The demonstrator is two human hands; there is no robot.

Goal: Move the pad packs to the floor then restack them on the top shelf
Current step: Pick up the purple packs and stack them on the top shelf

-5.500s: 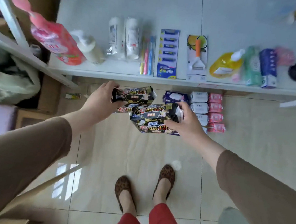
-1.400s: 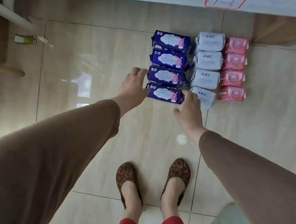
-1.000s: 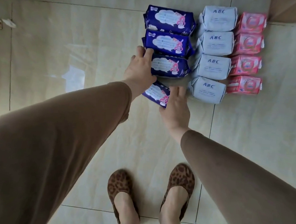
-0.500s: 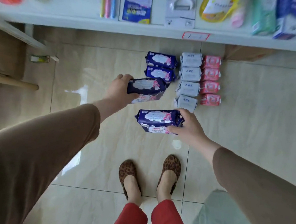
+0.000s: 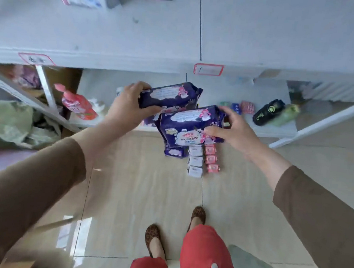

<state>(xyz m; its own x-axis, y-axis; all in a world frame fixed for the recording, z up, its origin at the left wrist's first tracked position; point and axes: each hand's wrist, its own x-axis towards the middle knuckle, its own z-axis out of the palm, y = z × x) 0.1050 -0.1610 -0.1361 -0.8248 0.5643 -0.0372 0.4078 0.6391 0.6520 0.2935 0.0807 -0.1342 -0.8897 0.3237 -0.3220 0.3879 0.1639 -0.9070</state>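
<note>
Below the top shelf (image 5: 115, 41) edge, left hand (image 5: 127, 105) gripping a purple pack (image 5: 169, 94); right hand (image 5: 234, 130) gripping another (image 5: 189, 126)

Little here can be read. The pack (image 5: 190, 126) in your right hand (image 5: 234, 133) carries white print on its lower face, upside down to you, with what looks like the digits "100" among characters too blurred to make out. The pack (image 5: 169, 94) in your left hand (image 5: 129, 105) shows only a pale cloud panel, its print unreadable. On the shelf's (image 5: 137, 43) front edge, the left tag (image 5: 36, 58) bears dark handwriting you cannot decipher; the red-bordered tag (image 5: 208, 69) near the middle shows just a short stroke. The white packs (image 5: 195, 160) on the floor (image 5: 144, 195) have small dark marks, too tiny to read.
</note>
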